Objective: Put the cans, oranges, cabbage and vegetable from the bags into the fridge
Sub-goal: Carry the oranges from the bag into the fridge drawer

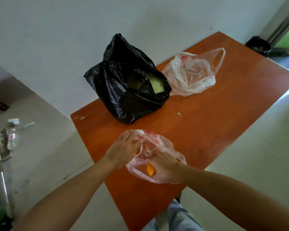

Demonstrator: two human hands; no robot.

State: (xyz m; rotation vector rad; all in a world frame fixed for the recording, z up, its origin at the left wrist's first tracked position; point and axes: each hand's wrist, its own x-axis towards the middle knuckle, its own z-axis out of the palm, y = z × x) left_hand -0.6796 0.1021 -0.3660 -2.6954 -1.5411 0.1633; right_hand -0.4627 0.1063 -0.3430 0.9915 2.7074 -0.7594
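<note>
Fingers (157, 157) of the right hand (165, 165) hold an orange (150, 170) in the pink bag (157, 142) on the surface (215, 122), I cannot tell what the left hand (122, 150) holds, the cabbage (156, 82) sits in the black bag (123, 100), so most is left.

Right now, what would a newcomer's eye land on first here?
A black bag stands open at the far left of the reddish table, a pale green cabbage showing inside. Nearer the camera, both hands work at a clear plastic bag: the right hand grips an orange, the left hand reaches in. A second clear bag lies crumpled right of the black one.
</note>
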